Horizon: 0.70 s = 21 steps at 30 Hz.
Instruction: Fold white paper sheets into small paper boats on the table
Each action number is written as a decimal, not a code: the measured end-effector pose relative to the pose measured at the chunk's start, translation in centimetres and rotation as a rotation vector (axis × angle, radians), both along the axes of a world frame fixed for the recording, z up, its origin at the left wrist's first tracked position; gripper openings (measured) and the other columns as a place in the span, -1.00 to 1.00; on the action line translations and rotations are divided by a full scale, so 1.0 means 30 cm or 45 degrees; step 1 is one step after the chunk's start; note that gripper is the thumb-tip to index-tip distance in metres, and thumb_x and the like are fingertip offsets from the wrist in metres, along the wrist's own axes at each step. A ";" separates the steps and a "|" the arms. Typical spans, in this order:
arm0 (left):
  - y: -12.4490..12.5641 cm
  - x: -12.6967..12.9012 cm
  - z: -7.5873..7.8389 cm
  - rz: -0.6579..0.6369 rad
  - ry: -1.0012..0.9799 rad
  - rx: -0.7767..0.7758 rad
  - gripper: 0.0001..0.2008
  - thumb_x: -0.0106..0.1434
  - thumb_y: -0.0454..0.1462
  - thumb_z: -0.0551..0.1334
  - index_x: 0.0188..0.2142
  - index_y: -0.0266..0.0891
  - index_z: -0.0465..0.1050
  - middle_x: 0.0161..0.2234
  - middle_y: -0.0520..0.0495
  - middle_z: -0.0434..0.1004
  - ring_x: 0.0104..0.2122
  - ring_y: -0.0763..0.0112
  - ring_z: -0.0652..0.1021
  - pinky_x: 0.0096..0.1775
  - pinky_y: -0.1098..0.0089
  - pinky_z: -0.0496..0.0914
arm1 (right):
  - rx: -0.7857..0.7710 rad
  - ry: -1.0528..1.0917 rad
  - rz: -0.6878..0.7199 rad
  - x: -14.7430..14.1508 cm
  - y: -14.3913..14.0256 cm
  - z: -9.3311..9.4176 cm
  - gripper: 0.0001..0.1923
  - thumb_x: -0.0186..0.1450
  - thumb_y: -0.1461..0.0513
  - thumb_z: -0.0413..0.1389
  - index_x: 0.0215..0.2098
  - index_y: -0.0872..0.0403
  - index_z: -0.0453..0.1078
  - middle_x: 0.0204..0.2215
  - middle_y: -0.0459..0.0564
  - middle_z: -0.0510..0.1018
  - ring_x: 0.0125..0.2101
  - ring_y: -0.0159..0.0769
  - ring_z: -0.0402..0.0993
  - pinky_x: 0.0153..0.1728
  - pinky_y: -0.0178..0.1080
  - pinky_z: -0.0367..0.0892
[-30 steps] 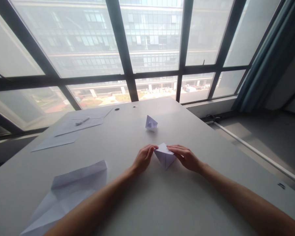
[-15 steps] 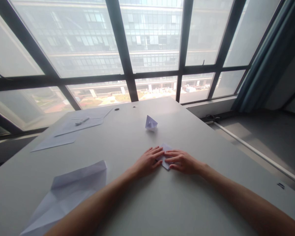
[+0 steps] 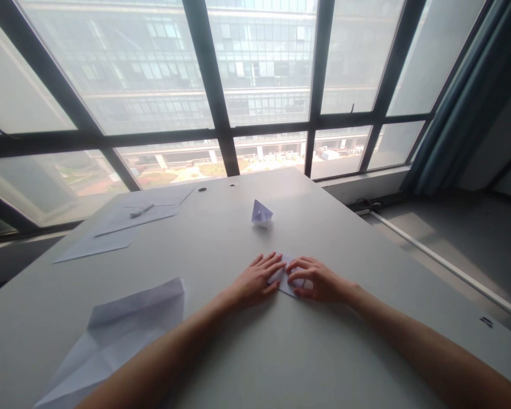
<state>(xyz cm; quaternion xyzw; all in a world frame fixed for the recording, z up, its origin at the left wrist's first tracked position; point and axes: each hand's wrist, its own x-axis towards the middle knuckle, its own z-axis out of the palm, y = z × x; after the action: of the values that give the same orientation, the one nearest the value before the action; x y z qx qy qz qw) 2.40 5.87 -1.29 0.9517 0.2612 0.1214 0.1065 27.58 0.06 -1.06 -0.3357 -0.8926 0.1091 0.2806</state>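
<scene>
Daylight from window (image 3: 255, 85), backlit | table (image 3: 281, 352) softly shaded | hazy glare | edges bowed by wide lens

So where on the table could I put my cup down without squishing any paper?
Bare table lies right of the right hand, and between the small paper boat and the flat sheets far left. The near edge between the arms is bare too. It is crowded where both hands, the left hand included, press the folded paper, and around the creased sheet.
</scene>
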 end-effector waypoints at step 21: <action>0.002 -0.001 0.009 0.044 0.204 0.057 -0.31 0.41 0.09 0.01 0.41 -0.13 -0.06 0.42 -0.21 -0.16 0.39 0.11 -0.09 0.32 0.03 -0.14 | -0.062 -0.087 -0.030 0.007 0.034 -0.044 -0.47 0.29 0.13 0.21 0.22 -0.03 0.34 0.23 0.09 0.38 0.25 -0.04 0.23 0.26 0.04 0.13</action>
<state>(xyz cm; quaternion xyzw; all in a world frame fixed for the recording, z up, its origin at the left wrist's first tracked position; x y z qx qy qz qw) 2.38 5.94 -1.02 0.9558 0.2825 0.0525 0.0617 27.81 1.08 -2.37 -0.3565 -0.8947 0.1159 0.2428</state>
